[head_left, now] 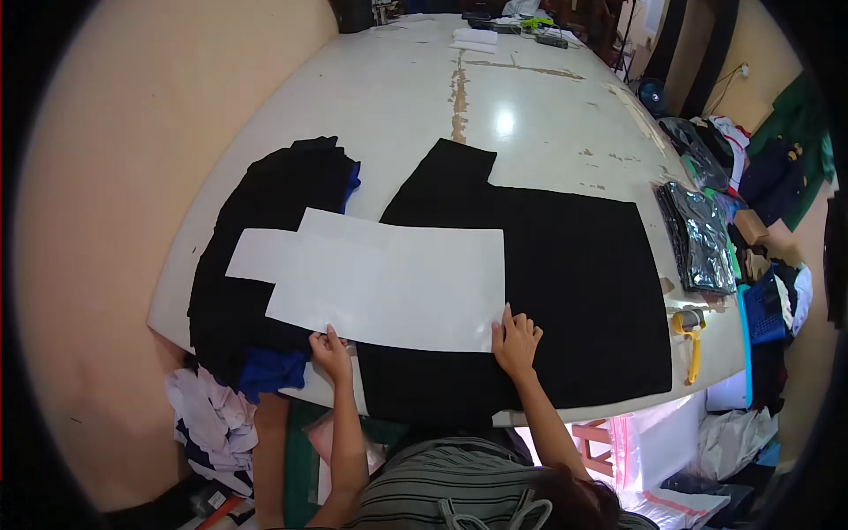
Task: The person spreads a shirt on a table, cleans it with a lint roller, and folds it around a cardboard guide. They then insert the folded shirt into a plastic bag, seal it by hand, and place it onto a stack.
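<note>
A white T-shaped sheet lies across two dark garment pieces on the table. My left hand pinches the sheet's lower edge, left of its middle. At the sheet's lower right corner is my right hand, fingers apart, its fingertips touching the sheet's edge and the black cloth. The black shirt-shaped cloth is spread flat on the right, partly under the sheet. On the left, a black fabric pile with blue cloth showing at its edge lies partly under the sheet.
A yellow-handled tape dispenser is near the table's right edge, below plastic-wrapped dark packages. Folded white cloth sits on the far end of the table. White fabric is heaped low at left; a blue basket stands right.
</note>
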